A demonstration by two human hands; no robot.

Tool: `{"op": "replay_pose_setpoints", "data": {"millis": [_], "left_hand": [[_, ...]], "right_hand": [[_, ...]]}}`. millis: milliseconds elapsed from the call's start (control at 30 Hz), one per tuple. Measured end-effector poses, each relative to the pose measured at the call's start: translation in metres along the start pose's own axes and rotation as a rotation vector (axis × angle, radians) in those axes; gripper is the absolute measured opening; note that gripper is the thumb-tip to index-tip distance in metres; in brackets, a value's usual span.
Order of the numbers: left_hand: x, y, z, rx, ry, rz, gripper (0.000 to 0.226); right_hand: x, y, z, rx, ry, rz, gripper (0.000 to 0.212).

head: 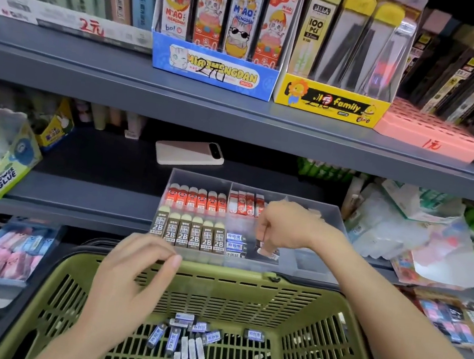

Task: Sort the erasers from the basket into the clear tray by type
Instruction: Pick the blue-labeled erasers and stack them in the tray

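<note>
Head view: my right hand (284, 226) pinches an eraser (268, 251) low in the tray (313, 260), just beside the blue erasers (235, 242). My left hand (134, 281) is relaxed and holds nothing, above the basket (243, 291) with loose erasers (190, 341).

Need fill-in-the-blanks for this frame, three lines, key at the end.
1. The basket holding loose erasers is ___.
2. The brown erasers in the clear tray read ___.
3. The ___ hand is down inside the tray.
Missing: green; 2B; right.
</note>
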State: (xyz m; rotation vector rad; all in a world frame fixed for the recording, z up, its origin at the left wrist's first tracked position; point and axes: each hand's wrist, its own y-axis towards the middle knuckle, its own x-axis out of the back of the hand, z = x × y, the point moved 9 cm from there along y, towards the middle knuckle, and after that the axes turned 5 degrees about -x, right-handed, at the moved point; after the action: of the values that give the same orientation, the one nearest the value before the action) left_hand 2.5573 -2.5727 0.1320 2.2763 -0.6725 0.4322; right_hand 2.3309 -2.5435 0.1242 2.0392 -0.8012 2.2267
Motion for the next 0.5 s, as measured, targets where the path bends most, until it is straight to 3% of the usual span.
{"op": "replay_pose_setpoints", "data": {"millis": [267,500], "left_hand": [[-0.009,-0.003,-0.011,-0.12,0.11,0.046,0.032],[-0.009,-0.004,-0.01,-0.125,0.16,0.051,0.034]], "right_hand": [[-0.031,-0.003,0.011,0.079,0.009,0.12,0.025],[-0.028,-0.005,0.005,0.029,0.143,0.121,0.028]]}}
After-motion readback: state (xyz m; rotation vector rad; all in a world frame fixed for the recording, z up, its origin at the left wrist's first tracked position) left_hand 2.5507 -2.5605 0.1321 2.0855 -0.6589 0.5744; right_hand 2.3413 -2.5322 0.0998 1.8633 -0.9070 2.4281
